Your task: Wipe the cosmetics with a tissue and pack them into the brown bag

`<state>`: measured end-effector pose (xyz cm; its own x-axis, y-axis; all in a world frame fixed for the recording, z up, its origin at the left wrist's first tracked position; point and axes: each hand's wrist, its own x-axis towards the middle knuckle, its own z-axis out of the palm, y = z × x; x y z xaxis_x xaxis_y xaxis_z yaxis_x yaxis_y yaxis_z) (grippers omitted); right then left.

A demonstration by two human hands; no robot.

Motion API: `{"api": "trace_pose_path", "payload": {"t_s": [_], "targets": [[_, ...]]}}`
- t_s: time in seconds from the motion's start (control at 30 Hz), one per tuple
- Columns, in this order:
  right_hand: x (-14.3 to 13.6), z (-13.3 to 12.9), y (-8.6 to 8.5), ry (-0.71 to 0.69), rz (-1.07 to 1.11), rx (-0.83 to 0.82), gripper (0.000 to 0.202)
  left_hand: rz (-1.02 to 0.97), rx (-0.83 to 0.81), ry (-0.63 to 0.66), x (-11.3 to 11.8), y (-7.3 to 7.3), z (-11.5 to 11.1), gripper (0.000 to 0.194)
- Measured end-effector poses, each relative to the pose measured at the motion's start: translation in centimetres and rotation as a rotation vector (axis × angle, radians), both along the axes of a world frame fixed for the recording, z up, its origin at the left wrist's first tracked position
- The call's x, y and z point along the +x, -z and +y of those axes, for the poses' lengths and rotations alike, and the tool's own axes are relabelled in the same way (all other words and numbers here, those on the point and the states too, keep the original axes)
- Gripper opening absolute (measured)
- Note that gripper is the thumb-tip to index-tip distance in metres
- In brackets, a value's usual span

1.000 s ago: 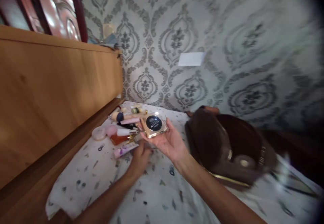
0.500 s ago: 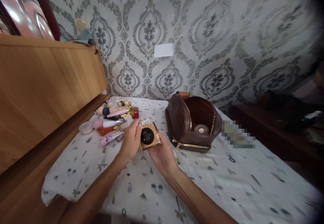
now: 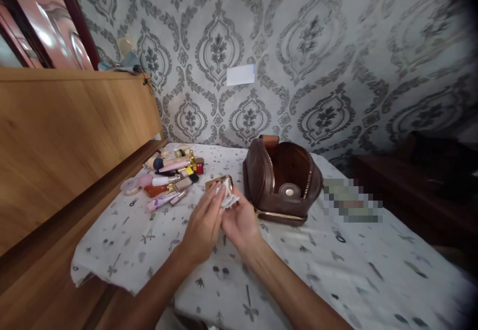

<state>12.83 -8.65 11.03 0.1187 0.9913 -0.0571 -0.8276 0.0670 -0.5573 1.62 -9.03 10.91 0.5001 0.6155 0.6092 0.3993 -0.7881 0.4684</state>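
In front of me, my right hand point(image 3: 242, 225) is closed around a square tan-gold compact point(image 3: 213, 182), held from below and the right. My left hand point(image 3: 202, 223) presses a crumpled white tissue point(image 3: 228, 198) against the compact. Hand and tissue hide most of its face, leaving an upper edge showing. Just right of my hands, a brown leather bag point(image 3: 257, 178) stands unzipped, its dark inside visible. To the left lies a group of cosmetics, including a makeup brush point(image 3: 172, 163), a pink-and-white tube point(image 3: 160, 202) and a red-and-gold item point(image 3: 199, 165).
A white patterned cloth point(image 3: 298, 280) covers the surface under everything. A wooden panel point(image 3: 74, 121) rises along the left side, and patterned wallpaper point(image 3: 317, 36) closes off the back. Right of the bag lies a pixelated item point(image 3: 351, 201).
My left hand has moved across the compact with the tissue, covering the round black label that showed before. The compact has tilted, and my right hand still holds it.
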Motion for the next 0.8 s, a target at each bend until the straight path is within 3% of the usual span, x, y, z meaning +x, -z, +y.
{"api": "trace_pose_path", "payload": {"t_s": [0.1,0.2,0.4,0.53,0.63,0.8], "targets": [[1.7,-0.4,-1.2,-0.069,0.153,-0.025,0.022,-0.01,-0.024,-0.102,0.5,1.6,-0.6,0.053],[2.5,-0.8,-1.7,-0.082,0.155,0.013,0.02,-0.07,-0.115,-0.147,1.2,2.3,-1.3,0.053],[3.0,-2.3,-1.3,-0.174,0.068,0.018,0.019,-0.268,-0.266,-0.116,1.7,0.2,-1.0,0.049],[3.4,-3.3,-0.8,-0.252,-0.019,-0.019,0.033,-0.366,-0.411,-0.201,2.1,-1.2,-0.1,0.048],[3.8,-3.3,-0.3,-0.26,-0.056,-0.052,0.033,-0.341,-0.448,-0.173,2.7,-2.2,-0.1,0.047],[4.5,-2.5,1.1,-0.163,-0.104,-0.163,0.042,-0.173,-0.333,-0.059,3.2,-2.5,-1.5,0.044]]}}
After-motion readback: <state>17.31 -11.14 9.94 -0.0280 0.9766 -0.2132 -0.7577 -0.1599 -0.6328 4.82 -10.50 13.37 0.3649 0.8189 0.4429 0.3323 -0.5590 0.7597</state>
